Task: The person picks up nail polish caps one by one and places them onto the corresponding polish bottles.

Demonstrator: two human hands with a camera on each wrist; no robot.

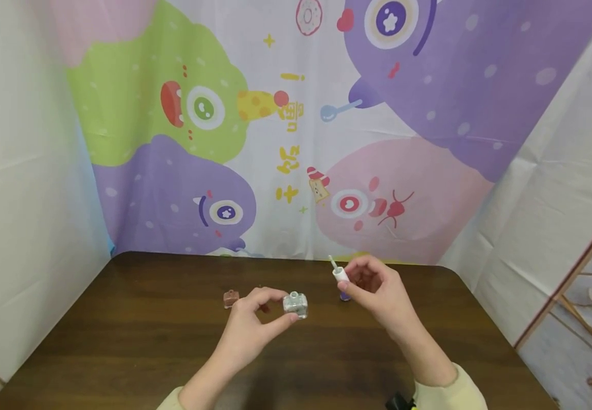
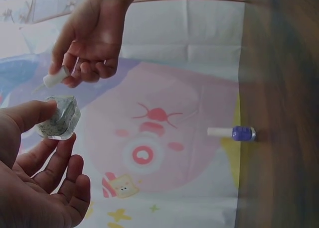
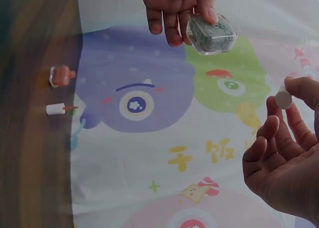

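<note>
My left hand (image 1: 250, 324) pinches a small clear nail polish bottle (image 1: 296, 306) between thumb and fingers. Speckled grey-green polish fills it, and its neck is uncapped. To its right and slightly higher, my right hand (image 1: 380, 290) pinches the white nail polish cap (image 1: 341, 275) with its brush pointing up and leftward, apart from the bottle. In the left wrist view the brush tip shows close above the bottle. The right wrist view shows the flat end of the cap (image 3: 283, 99) between thumb and fingers.
An uncapped brownish-pink polish bottle (image 3: 61, 76) stands on the dark wooden table (image 1: 137, 341), beside a white cap (image 3: 55, 109) with its brush upright. A purple polish bottle (image 2: 242, 133) with a white cap stands behind my right hand. A cartoon-printed curtain (image 1: 286, 228) hangs at the table's far edge.
</note>
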